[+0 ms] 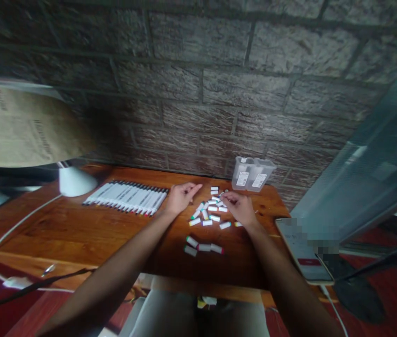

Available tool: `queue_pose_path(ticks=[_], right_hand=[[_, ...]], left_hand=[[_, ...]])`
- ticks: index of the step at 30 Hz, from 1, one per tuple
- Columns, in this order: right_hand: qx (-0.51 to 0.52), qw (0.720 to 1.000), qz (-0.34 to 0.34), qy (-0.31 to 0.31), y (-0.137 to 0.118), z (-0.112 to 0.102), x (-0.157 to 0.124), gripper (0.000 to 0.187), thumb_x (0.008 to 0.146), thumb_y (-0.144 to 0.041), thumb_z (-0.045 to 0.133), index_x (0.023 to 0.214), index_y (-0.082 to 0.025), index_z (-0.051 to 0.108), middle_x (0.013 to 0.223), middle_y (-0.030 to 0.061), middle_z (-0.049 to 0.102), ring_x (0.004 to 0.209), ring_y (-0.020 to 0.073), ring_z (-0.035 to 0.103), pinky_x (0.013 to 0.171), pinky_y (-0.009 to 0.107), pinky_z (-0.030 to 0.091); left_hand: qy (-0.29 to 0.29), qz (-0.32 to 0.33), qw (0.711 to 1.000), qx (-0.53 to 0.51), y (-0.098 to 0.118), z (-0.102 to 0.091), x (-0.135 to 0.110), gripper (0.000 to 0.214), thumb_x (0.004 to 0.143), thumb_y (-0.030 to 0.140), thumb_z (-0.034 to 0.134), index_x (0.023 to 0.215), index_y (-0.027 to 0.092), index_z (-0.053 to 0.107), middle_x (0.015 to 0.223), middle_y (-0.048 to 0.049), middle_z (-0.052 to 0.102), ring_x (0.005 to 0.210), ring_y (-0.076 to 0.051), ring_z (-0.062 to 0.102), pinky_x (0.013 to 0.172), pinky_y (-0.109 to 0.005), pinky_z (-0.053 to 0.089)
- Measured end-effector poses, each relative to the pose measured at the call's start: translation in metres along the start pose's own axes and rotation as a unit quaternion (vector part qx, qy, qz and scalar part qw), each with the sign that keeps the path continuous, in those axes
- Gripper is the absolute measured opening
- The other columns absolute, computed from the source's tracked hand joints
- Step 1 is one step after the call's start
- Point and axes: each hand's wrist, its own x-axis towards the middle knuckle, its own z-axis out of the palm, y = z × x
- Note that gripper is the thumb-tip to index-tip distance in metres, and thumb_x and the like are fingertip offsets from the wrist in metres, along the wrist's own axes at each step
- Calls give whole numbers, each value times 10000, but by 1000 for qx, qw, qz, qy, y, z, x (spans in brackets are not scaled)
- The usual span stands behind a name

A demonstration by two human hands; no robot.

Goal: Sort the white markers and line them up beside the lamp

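A row of several white markers (126, 196) lies on the wooden table (79, 229) at the left. Loose white marker caps (209, 217) with coloured ends are scattered in the middle. My left hand (180, 196) rests on the table between the marker row and the caps, fingers curled loosely with the tips pointing right; nothing shows in it. My right hand (238, 206) lies among the caps, fingers pinched together over one of them; what it holds is too small to name.
A clear plastic marker case (253, 174) stands against the brick wall behind the caps. A white lamp base (75, 180) and its cable sit at the left, under a cardboard sheet (23, 126). A phone (304, 252) on a cable lies at the table's right edge.
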Motion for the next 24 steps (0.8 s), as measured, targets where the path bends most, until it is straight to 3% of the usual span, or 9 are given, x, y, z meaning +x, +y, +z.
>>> queue_pose_path(ticks=[5,10,13,16,19,21,24], right_hand=[[-2,988,-52,-144,-7,2,-4,168,841,-335,643,854,-206,750,837,27,749,731,157,673,706,266,508],[26,983,-36,-179,-2,12,-9,189,840,-355,646,893,-203,745,878,41,753,754,170,682,699,280,522],[44,980,-30,-192,-1,14,-10,200,828,-362,657,901,-195,741,909,53,757,786,184,694,722,296,535],[48,980,-20,-193,-3,14,-10,200,831,-361,654,896,-194,742,915,55,758,795,189,698,731,302,536],[37,981,-2,-193,-4,12,-10,196,838,-360,647,879,-194,742,884,48,759,773,186,695,696,287,526],[30,981,0,-193,-4,11,-9,195,841,-361,644,872,-197,743,872,41,758,756,179,689,671,272,515],[28,982,-8,-186,-5,10,-8,194,858,-359,624,882,-207,742,875,30,758,735,164,680,656,257,500]], left_hand=[[-80,69,994,19,-3,8,-4,330,899,422,527,769,170,695,666,7,670,593,-107,565,599,-211,410],[-109,83,990,4,-3,21,-7,213,888,307,549,882,174,714,823,-42,716,674,-126,610,650,-230,450],[-123,79,988,48,-1,16,-6,217,895,289,529,902,189,721,859,-60,726,748,-156,649,700,-253,470],[-137,1,970,202,1,-5,-4,288,897,376,518,886,192,740,855,-107,732,804,-241,680,719,-322,486],[-90,-127,920,359,0,-34,0,377,903,430,476,924,162,740,933,-183,718,889,-327,681,726,-388,506],[-62,-196,888,412,-3,-49,4,357,899,404,483,992,160,726,999,-195,706,941,-339,675,754,-400,517],[-75,-235,868,430,-8,-58,7,321,878,365,524,1042,160,709,1040,-196,698,989,-338,666,793,-397,525]])
